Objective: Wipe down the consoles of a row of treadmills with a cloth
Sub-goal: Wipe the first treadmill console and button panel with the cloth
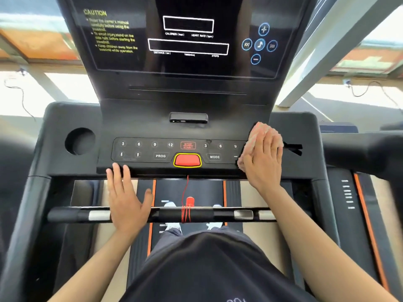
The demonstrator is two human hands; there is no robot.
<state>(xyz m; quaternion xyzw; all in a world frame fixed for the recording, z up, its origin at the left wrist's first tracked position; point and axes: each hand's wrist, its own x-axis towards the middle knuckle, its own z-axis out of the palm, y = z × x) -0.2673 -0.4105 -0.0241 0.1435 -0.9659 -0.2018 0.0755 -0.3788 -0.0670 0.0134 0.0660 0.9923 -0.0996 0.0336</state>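
Right now, R hand [262, 159] flat on pink cloth [257, 134]; cupholder [79, 141] w/ nothing visible.

A gym: treadmill console [187, 149], neighbouring treadmill [357, 192].

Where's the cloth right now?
In the head view, the pink cloth lies flat under the right hand at the right end of the button panel, just right of the MODE button.

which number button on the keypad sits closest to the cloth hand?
The right-side 9, last visible in the number row, just left of the cloth under the right hand; the other 9 sits far left.
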